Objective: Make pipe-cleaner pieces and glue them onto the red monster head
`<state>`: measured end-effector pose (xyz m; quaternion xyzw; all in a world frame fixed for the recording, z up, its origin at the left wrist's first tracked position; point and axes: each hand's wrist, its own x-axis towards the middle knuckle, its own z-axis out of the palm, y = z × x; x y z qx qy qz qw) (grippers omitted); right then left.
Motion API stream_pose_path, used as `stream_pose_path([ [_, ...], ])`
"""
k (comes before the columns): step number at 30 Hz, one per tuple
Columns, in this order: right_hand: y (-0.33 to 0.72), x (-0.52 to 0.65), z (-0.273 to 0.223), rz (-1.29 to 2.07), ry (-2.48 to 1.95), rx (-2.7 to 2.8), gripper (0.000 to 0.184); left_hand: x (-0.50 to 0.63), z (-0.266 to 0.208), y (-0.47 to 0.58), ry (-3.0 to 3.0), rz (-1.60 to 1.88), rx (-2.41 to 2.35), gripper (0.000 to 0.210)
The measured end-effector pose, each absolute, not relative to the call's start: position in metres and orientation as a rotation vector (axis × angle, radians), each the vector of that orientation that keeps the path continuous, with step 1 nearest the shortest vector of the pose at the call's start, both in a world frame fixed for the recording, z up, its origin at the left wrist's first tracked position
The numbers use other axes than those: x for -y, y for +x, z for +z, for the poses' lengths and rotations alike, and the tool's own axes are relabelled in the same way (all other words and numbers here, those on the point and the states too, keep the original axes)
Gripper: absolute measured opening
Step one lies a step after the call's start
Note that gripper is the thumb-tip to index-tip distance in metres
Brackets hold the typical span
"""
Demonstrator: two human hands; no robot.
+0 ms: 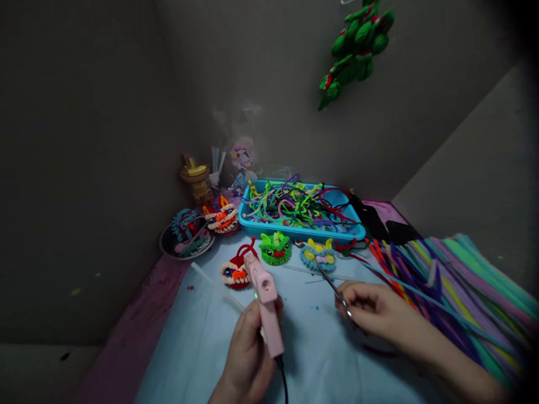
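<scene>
My left hand [251,342] is closed round the grip of a pink glue gun [269,322], which has a small green light and a black cord running down. My right hand [370,306] pinches a slim, pointed metal tool [330,285]; whether it is tweezers or scissors I cannot tell. Its tip meets the outline of a blue and yellow fuzzy animal head [318,257], but contact is unclear. A green head [275,249] lies to the left of that one. Beyond the glue gun is a red head [236,273] with a cord loop, partly hidden by the gun.
A blue tray [301,231] of tangled pipe cleaner scraps stands behind. Bundled colourful pipe cleaners [455,292] cover the right side. At left are a metal dish [181,255], an orange head [222,217] and a jar [197,182]. A translucent stick [217,286] runs towards my left hand.
</scene>
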<state>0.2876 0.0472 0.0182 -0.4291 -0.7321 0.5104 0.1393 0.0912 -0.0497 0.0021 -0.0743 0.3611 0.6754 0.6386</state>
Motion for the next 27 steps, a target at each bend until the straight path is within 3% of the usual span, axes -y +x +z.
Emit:
stream_pose_path([
  [2, 0.281, -0.031, 0.036, 1.892, -1.131, 2.005, 0.016, 0.05, -0.001, 0.091, -0.108, 1.563, -0.853, 0.034],
  [5, 0.271, -0.012, 0.058, 2.031, -1.247, 2.08, 0.017, 0.05, -0.007, 0.09, -0.001, 1.582, -0.886, 0.031],
  [7, 0.267, -0.007, 0.068, 1.699, -1.339, 2.308, 0.022, 0.05, -0.012, 0.09, 0.062, 1.604, -0.916, 0.032],
  [10, 0.27, -0.01, 0.074, 0.86, -1.402, 2.545, 0.019, 0.051, -0.015, 0.089, 0.153, 1.623, -0.985, 0.031],
  [15, 0.28, -0.018, 0.084, -0.134, -1.11, 2.614, 0.016, 0.05, -0.014, 0.091, 0.218, 1.609, -1.089, 0.034],
  [19, 0.278, -0.021, 0.096, -0.374, -0.995, 2.655, 0.016, 0.048, -0.012, 0.093, 0.223, 1.602, -1.113, 0.032],
  [27, 0.275, -0.023, 0.104, -0.407, -0.908, 2.727, 0.012, 0.048, -0.015, 0.093, 0.31, 1.596, -1.13, 0.033],
])
